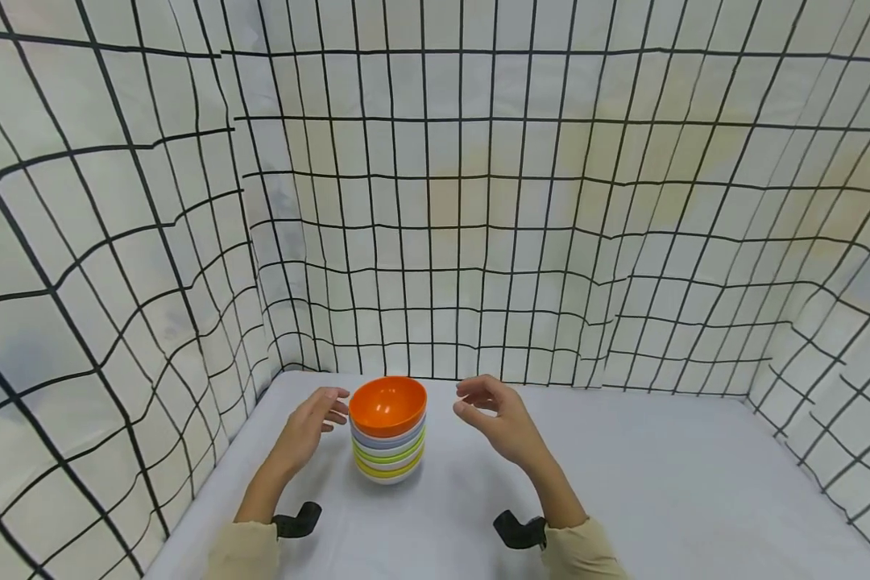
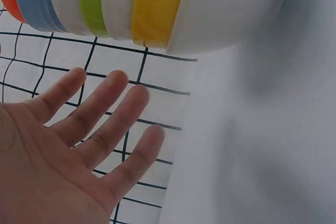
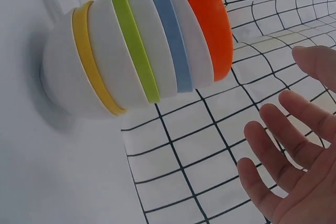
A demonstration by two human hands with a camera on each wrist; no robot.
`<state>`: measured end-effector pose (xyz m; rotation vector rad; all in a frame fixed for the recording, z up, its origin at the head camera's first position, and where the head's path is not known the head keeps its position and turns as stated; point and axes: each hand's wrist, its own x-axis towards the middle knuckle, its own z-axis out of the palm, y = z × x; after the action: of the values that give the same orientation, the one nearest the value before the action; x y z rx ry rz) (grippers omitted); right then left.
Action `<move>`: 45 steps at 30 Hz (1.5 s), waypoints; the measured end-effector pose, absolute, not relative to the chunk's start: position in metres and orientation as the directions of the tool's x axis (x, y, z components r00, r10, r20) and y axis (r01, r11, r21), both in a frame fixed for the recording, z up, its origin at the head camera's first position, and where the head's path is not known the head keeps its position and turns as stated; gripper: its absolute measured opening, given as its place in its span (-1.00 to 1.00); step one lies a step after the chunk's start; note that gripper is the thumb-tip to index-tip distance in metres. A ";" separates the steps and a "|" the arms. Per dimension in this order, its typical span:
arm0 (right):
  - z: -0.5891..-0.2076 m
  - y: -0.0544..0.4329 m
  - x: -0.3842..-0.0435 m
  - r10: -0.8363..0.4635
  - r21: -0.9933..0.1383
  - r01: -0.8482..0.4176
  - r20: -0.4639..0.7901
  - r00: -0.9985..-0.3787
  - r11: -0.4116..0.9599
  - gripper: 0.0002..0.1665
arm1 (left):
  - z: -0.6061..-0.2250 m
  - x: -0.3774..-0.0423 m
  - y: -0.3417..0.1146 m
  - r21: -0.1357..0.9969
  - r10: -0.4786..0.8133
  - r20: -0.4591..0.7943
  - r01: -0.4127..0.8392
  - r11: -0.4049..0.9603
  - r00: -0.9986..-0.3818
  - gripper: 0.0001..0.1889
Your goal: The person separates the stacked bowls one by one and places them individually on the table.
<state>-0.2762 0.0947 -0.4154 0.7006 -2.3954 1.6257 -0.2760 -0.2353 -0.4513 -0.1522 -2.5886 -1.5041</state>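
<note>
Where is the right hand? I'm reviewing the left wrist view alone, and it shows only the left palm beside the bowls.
Observer: In the head view, the right hand hovers on the right side of the stack of bowls, not touching it.
Reviewer: Is anything inside the top bowl?
Observer: Nothing shows in it; the head view looks into its bare orange inside.
Reviewer: And what is the person wearing on the arms?
Observer: Pale tan sleeves, ending short of the wrists.

It looks like a lab-style booth: pale walls (all black-gridded) round three sides of a white tabletop.
</note>
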 end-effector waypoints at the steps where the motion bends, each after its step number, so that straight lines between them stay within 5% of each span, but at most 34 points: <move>1: -0.416 0.091 -0.277 -0.287 -0.842 -0.460 0.383 -0.878 0.283 -0.63 | -0.453 -0.277 -0.236 0.868 0.052 0.140 0.148 0.473 -0.989 -0.38; 8: -0.426 0.070 -0.277 -0.295 -0.893 -0.397 0.329 -0.897 0.213 -0.45 | -0.469 -0.277 -0.239 0.939 0.212 -0.016 0.058 0.339 -0.977 -0.25; 15: -0.432 0.054 -0.278 -0.310 -0.923 -0.351 0.292 -0.905 0.156 -0.28 | -0.486 -0.281 -0.244 0.970 0.405 -0.034 0.068 0.235 -0.914 -0.32; 21: -0.438 0.042 -0.281 -0.344 -0.933 -0.316 0.244 -0.907 0.170 -0.17 | -0.499 -0.287 -0.244 0.969 0.487 -0.004 0.117 0.218 -0.874 -0.04; 32: -0.441 0.026 -0.281 -0.413 -0.940 -0.284 0.186 -0.892 0.191 0.11 | -0.511 -0.284 -0.233 0.922 0.474 -0.004 0.180 0.342 -0.881 -0.03; 45: -0.441 0.016 -0.284 -0.407 -0.953 -0.251 0.165 -0.898 0.168 0.17 | -0.513 -0.286 -0.228 0.928 0.453 0.002 0.171 0.332 -0.892 -0.02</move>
<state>-0.2839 0.0156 -0.4410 0.7081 -2.4950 1.9923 -0.2862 -0.2275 -0.5130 -0.6638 -2.7638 -1.8679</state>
